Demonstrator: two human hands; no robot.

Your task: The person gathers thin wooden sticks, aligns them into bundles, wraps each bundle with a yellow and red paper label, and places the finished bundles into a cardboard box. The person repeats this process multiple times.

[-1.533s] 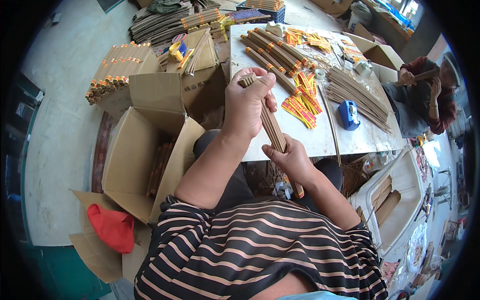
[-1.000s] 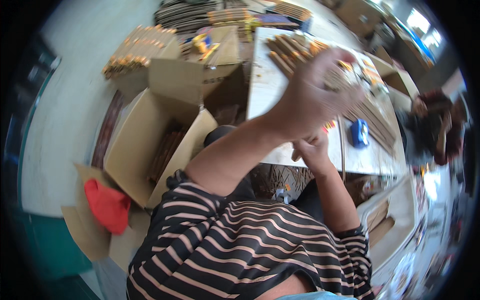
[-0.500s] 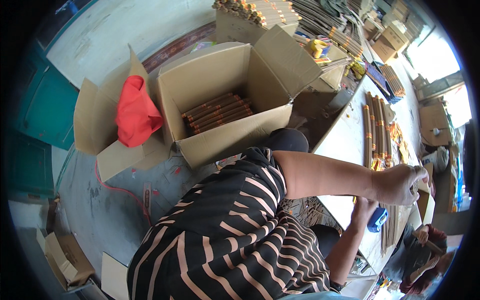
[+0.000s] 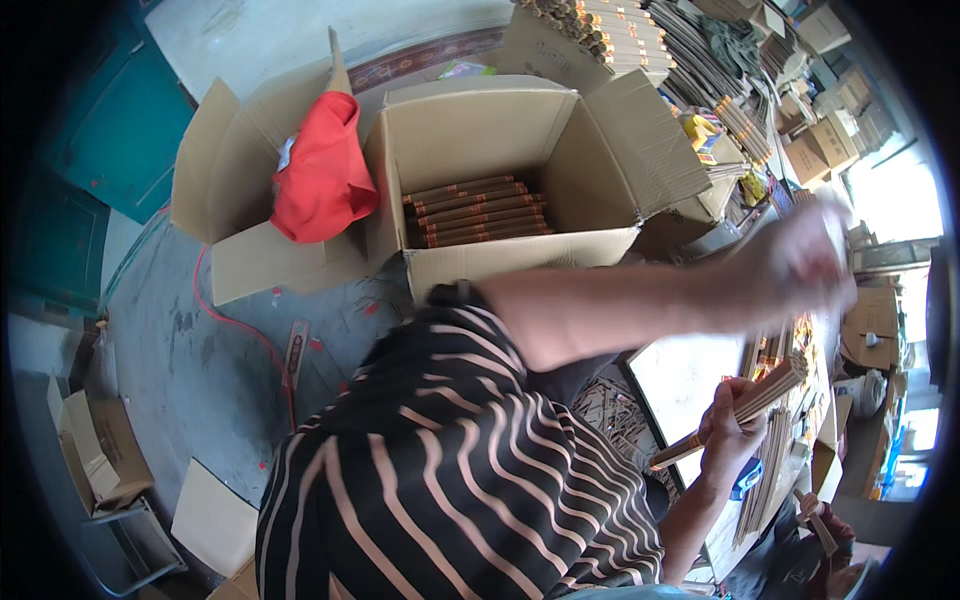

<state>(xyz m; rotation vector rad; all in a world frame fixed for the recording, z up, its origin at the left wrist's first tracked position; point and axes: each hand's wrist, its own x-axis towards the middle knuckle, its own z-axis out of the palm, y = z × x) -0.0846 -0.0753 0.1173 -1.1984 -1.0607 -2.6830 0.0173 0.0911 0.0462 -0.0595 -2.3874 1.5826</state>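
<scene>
A bundle of thin brown incense sticks [image 4: 770, 390] is gripped in my right hand [image 4: 733, 425], its fingers wrapped round the middle. The bundle slants over the table, with the many stick ends showing at its upper right end. My left hand [image 4: 800, 265] is stretched out above the far part of the table and smeared by motion, so its fingers and anything in them cannot be made out. Labelled bundles [image 4: 770, 345] lie on the table beneath it. Beside my right wrist sits a blue object [image 4: 746, 478], partly hidden, next to loose long sticks [image 4: 765, 480].
An open cardboard box [image 4: 520, 255] holds a row of labelled bundles [image 4: 480, 212]. Left of it, a red cloth [image 4: 325, 175] hangs over another open box [image 4: 225, 150]. More bundles [image 4: 610, 35] are stacked behind. A co-worker's hand [image 4: 812, 505] holds sticks at the lower right.
My left hand has swung up and away from my right hand. My right hand has come up with the bundle now plainly visible. The whole view has shifted.
</scene>
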